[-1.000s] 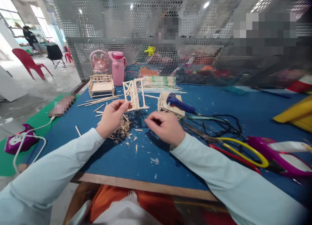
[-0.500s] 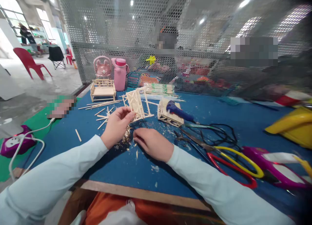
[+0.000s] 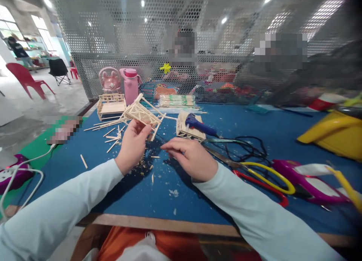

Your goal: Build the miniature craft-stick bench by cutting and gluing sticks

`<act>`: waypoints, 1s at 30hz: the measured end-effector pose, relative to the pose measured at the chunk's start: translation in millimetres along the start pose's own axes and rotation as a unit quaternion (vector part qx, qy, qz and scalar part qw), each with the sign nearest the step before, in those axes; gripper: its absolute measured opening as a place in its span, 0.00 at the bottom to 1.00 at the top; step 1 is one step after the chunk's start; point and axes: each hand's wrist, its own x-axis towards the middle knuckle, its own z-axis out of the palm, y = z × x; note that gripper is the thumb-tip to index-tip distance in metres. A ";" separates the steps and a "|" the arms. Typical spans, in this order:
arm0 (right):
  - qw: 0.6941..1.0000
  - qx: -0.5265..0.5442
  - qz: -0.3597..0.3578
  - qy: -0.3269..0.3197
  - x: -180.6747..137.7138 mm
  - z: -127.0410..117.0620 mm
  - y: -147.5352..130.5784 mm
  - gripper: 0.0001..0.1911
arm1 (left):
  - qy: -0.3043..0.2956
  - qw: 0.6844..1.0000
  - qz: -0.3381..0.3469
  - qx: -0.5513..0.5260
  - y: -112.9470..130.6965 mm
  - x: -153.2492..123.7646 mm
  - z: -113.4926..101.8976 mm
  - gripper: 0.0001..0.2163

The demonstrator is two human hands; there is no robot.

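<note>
My left hand [image 3: 132,145] grips a small frame of pale wooden sticks [image 3: 143,115], tilted above the table, with slats across its middle and thin legs sticking out. My right hand [image 3: 194,157] hovers just right of it, fingertips pointing left and pinched close to the thumb; whatever is between them is too small to make out. Below the hands lie wood shavings and stick scraps [image 3: 152,178]. Behind my right hand, a blue glue gun [image 3: 200,124] rests on another small stick-built piece [image 3: 181,126].
A miniature stick bench [image 3: 112,107] stands at the back left by a pink bottle [image 3: 131,88]. Loose sticks [image 3: 114,137] lie left, bundled sticks [image 3: 177,100] behind. Scissors [image 3: 266,174], black cable [image 3: 251,148], a purple device [image 3: 302,180] and a yellow dustpan-like object [image 3: 336,135] occupy the right.
My left hand has turned the stick frame from nearly upright to a slant. My right hand has lifted from the scraps and moved right. The whole view has shifted slightly.
</note>
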 end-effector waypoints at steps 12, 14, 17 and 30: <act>0.880 0.404 0.207 0.139 9.6 4.6 2.0 0.14 | -0.032 0.999 -0.004 -0.039 4.2 -25.4 -2.7 0.09; 0.881 0.400 0.205 0.145 9.8 5.6 1.1 0.12 | -0.034 0.999 -0.005 -0.037 4.3 -27.4 -4.0 0.10; 0.881 0.411 0.188 0.136 9.2 10.2 -0.8 0.11 | -0.042 0.998 -0.012 -0.045 2.6 -26.9 -7.1 0.11; 0.846 0.490 0.198 0.068 7.8 23.7 -10.4 0.18 | -0.073 0.995 -0.051 -0.032 4.9 -28.8 -5.2 0.16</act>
